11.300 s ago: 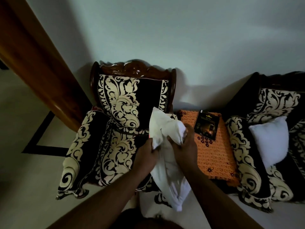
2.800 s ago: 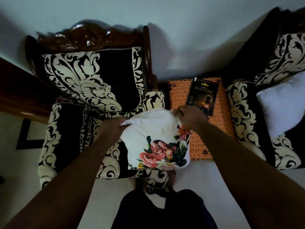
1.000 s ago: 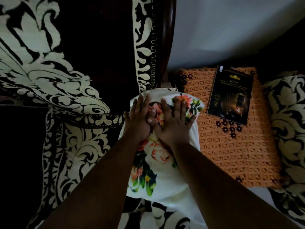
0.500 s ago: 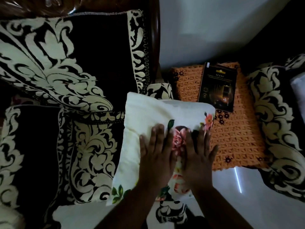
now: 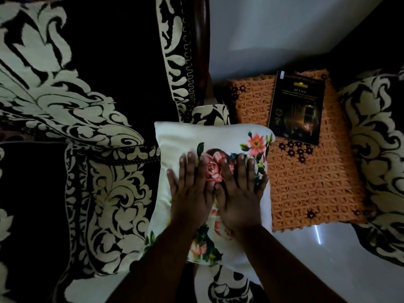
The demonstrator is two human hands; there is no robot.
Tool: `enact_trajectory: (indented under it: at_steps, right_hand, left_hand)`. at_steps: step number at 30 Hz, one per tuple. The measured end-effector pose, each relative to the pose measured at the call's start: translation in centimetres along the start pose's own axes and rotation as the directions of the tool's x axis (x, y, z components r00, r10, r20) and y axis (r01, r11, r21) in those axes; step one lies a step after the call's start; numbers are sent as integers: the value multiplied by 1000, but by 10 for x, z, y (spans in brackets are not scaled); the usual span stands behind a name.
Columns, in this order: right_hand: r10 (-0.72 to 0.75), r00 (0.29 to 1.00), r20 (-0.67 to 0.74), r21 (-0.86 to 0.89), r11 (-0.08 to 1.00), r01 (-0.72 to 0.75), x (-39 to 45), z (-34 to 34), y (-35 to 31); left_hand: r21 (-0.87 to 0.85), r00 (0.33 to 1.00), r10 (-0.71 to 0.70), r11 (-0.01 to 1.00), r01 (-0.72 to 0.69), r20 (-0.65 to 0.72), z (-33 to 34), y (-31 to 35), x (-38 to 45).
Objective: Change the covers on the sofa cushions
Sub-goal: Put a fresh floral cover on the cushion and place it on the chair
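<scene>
A cushion in a white floral cover point(image 5: 175, 138) lies flat on the right armrest of a black-and-cream patterned armchair point(image 5: 105, 193). My left hand point(image 5: 189, 191) presses flat on its middle, fingers straight and spread. My right hand point(image 5: 239, 189) presses beside it, palm down, thumbs nearly touching. The pink and orange flowers of the print show around my fingers. The cushion's near edge is partly hidden by my forearms.
An orange crocheted cloth point(image 5: 310, 182) covers a small table right of the cushion, with a dark flat box point(image 5: 296, 110) on it. A second patterned sofa arm point(image 5: 376, 149) stands at far right. A pale wall point(image 5: 273, 29) rises behind; glossy floor point(image 5: 328, 259) lies below.
Both hands stay flat on the floral cushion and have slid slightly along its face. My head has moved closer, so the view is tighter.
</scene>
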State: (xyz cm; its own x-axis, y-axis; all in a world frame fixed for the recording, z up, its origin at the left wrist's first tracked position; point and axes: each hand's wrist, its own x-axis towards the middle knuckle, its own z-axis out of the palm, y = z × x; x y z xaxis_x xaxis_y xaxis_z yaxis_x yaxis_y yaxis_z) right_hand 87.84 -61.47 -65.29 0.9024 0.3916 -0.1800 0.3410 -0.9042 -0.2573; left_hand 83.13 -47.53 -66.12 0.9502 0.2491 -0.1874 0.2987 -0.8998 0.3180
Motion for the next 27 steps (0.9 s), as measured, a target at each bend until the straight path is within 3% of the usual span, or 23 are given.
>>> enact_trajectory:
  at_steps: [14,27]
  right_hand:
    - [-10,998,-69,21,1000,12,107,9,-20]
    - [12,1000,16,105,994,-13,161,-6,-29]
  left_hand:
    - [-81,990,-138,987,141,42,-3,-32,97]
    - [-149,970,-193,965,215,150,-13,-42,148]
